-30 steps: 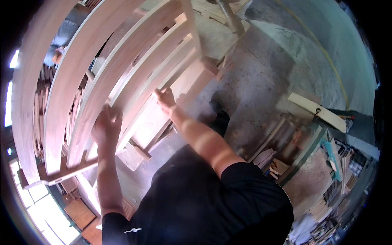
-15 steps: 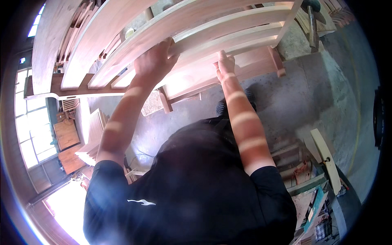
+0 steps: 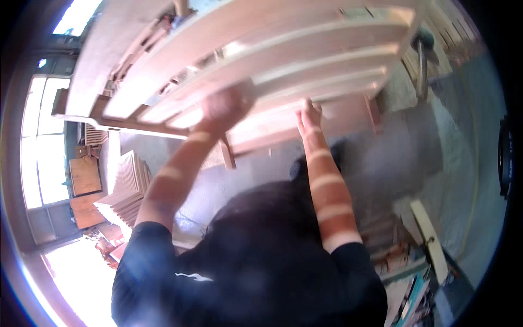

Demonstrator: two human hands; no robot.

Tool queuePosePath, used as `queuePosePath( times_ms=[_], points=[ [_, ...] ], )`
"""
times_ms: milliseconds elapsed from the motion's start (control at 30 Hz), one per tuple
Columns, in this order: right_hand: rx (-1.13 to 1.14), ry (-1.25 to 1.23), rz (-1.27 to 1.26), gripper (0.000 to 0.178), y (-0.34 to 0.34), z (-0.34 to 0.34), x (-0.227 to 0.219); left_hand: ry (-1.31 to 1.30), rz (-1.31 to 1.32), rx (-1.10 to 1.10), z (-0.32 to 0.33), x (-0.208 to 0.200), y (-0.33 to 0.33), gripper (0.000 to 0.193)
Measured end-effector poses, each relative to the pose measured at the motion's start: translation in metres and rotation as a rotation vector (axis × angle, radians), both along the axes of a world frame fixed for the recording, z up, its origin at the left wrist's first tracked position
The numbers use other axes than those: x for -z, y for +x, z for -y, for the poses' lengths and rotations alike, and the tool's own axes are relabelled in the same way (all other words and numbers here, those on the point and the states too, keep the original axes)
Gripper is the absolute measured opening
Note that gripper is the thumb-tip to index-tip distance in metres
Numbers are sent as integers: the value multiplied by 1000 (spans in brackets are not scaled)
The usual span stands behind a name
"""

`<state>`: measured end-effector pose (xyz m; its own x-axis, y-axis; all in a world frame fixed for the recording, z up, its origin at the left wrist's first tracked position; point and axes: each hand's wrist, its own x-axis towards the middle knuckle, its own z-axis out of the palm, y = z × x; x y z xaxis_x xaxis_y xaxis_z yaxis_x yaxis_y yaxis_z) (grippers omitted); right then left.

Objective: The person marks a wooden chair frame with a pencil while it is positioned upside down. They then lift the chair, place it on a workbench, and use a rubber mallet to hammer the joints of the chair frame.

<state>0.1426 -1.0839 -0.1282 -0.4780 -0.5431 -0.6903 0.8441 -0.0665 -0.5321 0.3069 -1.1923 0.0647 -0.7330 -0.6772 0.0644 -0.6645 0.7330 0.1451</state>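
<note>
A large slatted frame of pale wood (image 3: 305, 42) is tilted up in front of me and spans the top of the head view. My left hand (image 3: 226, 106), blurred by motion, is closed around one of its slats left of the middle. Further right, my right hand (image 3: 309, 117) grips the frame's lower edge with its thumb up; its fingertips are partly hidden. Under the frame shows a flat wooden panel (image 3: 267, 126) with a short wooden post (image 3: 227, 152) at its left and another (image 3: 374, 113) at its right.
A hammer-like tool (image 3: 422, 71) with a dark head lies beyond the frame's right end. Stacked slatted wooden pieces (image 3: 128, 185) stand at the left, near bright windows (image 3: 46, 141). At lower right are a pale curved board (image 3: 429, 240) and a cluttered rack (image 3: 406, 283).
The slatted frame and both hands have shifted slightly right and lower in the picture, as has most of the background. Both hands keep their hold on the frame.
</note>
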Motion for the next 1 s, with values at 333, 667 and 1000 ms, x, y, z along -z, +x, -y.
queuePosePath(
  times_ms=[333,667,1000],
  points=[
    [101,-209,-157,37,-6,6,71,-24,-242,158,-42,-20,-2,38],
    [-177,143,-898,21,-42,-6,173,-734,-406,220,-41,-281,-37,87],
    [-315,-42,-711,15,-124,-146,5,-519,-289,-29,-43,-275,-50,53]
  ],
)
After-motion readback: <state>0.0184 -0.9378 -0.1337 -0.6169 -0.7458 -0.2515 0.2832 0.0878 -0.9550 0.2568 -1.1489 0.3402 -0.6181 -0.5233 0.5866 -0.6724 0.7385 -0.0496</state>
